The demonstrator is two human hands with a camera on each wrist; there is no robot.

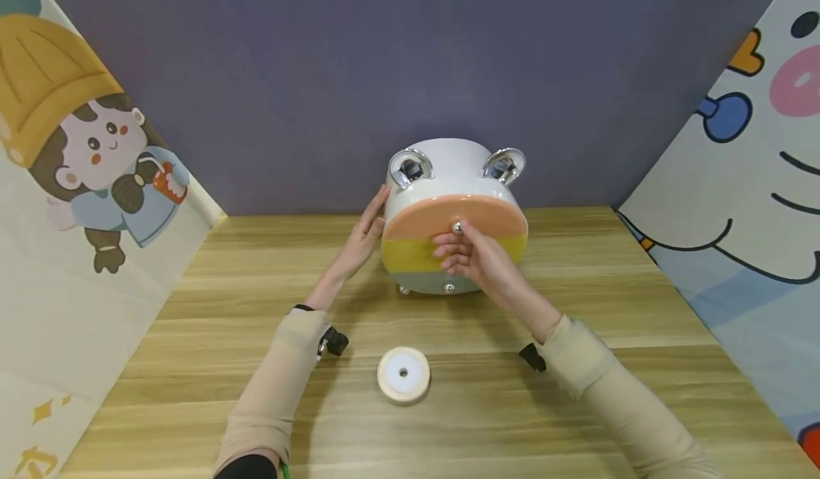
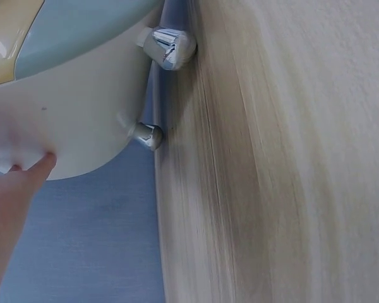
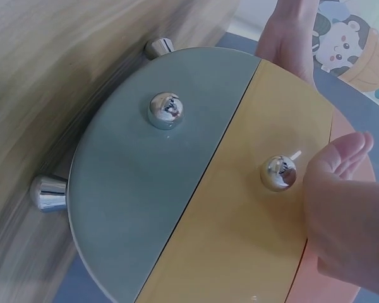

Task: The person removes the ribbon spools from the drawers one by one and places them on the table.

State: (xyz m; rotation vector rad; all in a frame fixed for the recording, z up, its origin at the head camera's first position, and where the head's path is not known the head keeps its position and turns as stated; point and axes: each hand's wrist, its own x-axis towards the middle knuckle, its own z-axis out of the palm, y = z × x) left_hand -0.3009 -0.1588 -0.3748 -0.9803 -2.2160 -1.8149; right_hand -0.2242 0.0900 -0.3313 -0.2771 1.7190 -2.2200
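Box (image 1: 455, 216) stands at the far middle of the table (image 1: 576, 393), close to the purple back wall, resting on small chrome feet (image 2: 153, 136). It is a round white drawer box with three drawer fronts stacked: peach on top, yellow in the middle, grey-blue at the bottom. Two chrome ears sit on its top.

Our left hand (image 1: 365, 237) lies flat against the box's left side, fingers straight, holding nothing. Our right hand (image 1: 474, 255) is at the front, fingers curled toward the peach drawer's knob (image 1: 457, 228); whether they actually pinch it we cannot tell. In the right wrist view the yellow knob (image 3: 278, 172) and the grey knob (image 3: 165, 109) show free.

Step in hand, as we judge it: brace the box and take the top knob. The next move likely calls for a firm pinch and a straight pull toward us, with the left hand keeping the box from sliding.

The drawer fronts face us; the drawers' long axis runs from the wall toward us. The box stands upright.

A tape roll (image 1: 403, 374) lies flat near us, well apart from the box.
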